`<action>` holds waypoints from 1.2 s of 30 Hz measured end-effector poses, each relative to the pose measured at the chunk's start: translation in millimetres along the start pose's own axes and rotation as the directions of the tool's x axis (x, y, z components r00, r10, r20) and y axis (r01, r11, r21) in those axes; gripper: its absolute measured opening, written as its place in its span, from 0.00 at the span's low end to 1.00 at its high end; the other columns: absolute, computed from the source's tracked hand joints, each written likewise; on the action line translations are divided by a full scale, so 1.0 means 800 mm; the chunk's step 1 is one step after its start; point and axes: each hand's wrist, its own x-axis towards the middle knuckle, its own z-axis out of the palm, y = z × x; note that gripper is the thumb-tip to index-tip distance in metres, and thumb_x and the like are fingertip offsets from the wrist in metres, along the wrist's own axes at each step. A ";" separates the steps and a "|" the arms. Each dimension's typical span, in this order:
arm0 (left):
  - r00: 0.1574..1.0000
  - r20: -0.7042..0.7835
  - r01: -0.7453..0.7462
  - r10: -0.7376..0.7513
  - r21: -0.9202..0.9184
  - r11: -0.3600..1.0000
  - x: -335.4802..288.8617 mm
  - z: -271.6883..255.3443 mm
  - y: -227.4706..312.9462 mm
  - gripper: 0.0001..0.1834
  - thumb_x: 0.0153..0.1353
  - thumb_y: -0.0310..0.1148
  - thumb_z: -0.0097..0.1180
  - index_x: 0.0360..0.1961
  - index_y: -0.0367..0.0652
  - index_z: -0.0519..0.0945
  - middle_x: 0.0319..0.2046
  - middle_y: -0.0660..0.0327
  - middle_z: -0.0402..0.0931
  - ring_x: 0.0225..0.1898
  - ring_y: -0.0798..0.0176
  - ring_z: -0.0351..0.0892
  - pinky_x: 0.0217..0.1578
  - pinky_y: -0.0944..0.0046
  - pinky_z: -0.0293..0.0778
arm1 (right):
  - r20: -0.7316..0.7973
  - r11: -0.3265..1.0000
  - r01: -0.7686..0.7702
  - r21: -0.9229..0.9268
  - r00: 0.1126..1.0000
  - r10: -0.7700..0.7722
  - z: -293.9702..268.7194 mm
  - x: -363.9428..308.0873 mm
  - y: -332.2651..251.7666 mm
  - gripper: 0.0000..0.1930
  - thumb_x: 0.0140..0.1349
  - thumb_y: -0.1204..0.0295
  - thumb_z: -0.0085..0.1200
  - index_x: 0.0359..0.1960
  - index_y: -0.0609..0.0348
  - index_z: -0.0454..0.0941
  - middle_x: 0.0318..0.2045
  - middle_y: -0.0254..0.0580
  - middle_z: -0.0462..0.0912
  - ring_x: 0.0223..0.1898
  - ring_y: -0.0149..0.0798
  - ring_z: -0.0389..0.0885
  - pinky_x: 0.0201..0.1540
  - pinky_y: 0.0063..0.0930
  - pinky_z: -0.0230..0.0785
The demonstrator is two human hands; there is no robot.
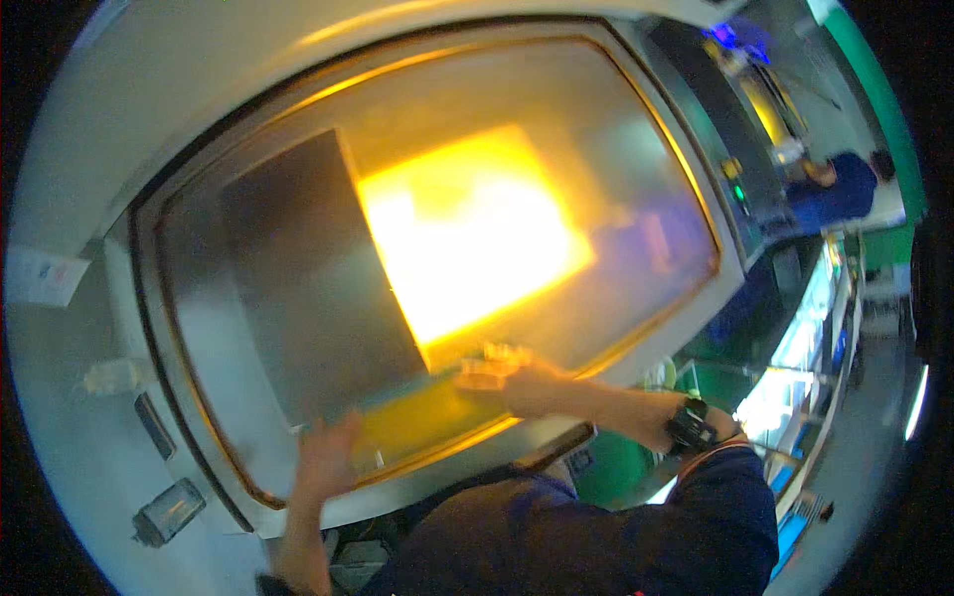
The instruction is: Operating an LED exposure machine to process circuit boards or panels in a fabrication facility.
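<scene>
In front of me lies a wide bed or window with a rounded frame (678, 159). A flat yellow-green sheet or panel (407, 422) spans the gap between my hands at the near side of it; blur hides its exact outline. My left hand (328, 457) is at the panel's left end, its fingers smeared. My right hand (502, 377) is at the panel's right end, fingers bent over its upper edge. Beyond the hands, a dark rectangular plate (313, 268) sits left of a glaring yellow-white lit area (477, 238).
On the machine's left side are a grey box-shaped fitting (169, 512), a dark slot (154, 425) and a white paper (45, 276). Another person (835, 189) in dark blue stands at equipment on the far right. A bright railed structure (805, 348) runs along the right.
</scene>
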 end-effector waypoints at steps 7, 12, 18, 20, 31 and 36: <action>0.979 -0.183 0.065 -0.092 -0.148 0.987 -0.048 0.077 0.071 0.48 0.38 0.24 0.66 0.66 0.49 0.62 0.65 0.53 0.61 0.65 0.42 0.60 0.64 0.44 0.55 | -0.150 0.981 0.094 0.170 0.986 -0.069 0.030 -0.055 -0.019 0.33 0.55 0.64 0.56 0.65 0.43 0.63 0.65 0.45 0.64 0.62 0.57 0.66 0.63 0.53 0.60; 0.885 -0.431 0.033 -0.177 -0.320 0.947 -0.042 0.097 0.143 0.37 0.42 0.21 0.58 0.60 0.42 0.70 0.52 0.45 0.74 0.53 0.46 0.74 0.55 0.55 0.70 | -0.263 0.795 -0.053 0.604 0.929 0.261 0.052 -0.154 0.196 0.35 0.46 0.69 0.61 0.61 0.48 0.68 0.61 0.43 0.70 0.60 0.47 0.70 0.62 0.41 0.61; 0.849 -0.465 0.084 -0.252 -0.351 0.932 -0.009 0.081 0.220 0.33 0.44 0.25 0.59 0.57 0.42 0.74 0.44 0.46 0.79 0.44 0.45 0.80 0.46 0.55 0.75 | -0.350 0.073 -0.912 0.404 -0.080 0.933 0.003 -0.514 0.561 0.43 0.50 0.47 0.61 0.63 0.60 0.60 0.58 0.57 0.69 0.60 0.53 0.68 0.58 0.44 0.64; 0.831 -0.452 0.167 -0.324 -0.352 0.921 -0.015 0.083 0.219 0.33 0.44 0.26 0.61 0.57 0.43 0.74 0.43 0.47 0.80 0.44 0.46 0.80 0.46 0.55 0.75 | -0.174 -0.038 -0.879 0.475 -0.136 0.975 -0.011 -0.541 0.574 0.55 0.45 0.41 0.61 0.72 0.44 0.44 0.72 0.39 0.47 0.72 0.49 0.46 0.69 0.54 0.42; 0.840 -0.466 0.102 -0.276 -0.365 0.926 -0.014 0.101 0.233 0.39 0.45 0.25 0.65 0.63 0.39 0.65 0.54 0.44 0.72 0.54 0.44 0.74 0.52 0.55 0.72 | -0.281 0.012 -0.965 0.263 -0.064 0.958 -0.027 -0.535 0.593 0.49 0.47 0.42 0.61 0.67 0.53 0.55 0.68 0.43 0.58 0.68 0.54 0.54 0.64 0.57 0.54; 0.821 -0.517 0.150 -0.242 -0.214 0.965 -0.012 0.113 0.219 0.40 0.43 0.24 0.63 0.62 0.44 0.65 0.58 0.51 0.70 0.56 0.46 0.70 0.54 0.53 0.72 | -0.171 0.093 -0.919 0.383 0.028 0.985 -0.026 -0.474 0.579 0.37 0.58 0.45 0.51 0.63 0.57 0.62 0.64 0.56 0.62 0.67 0.51 0.57 0.65 0.46 0.55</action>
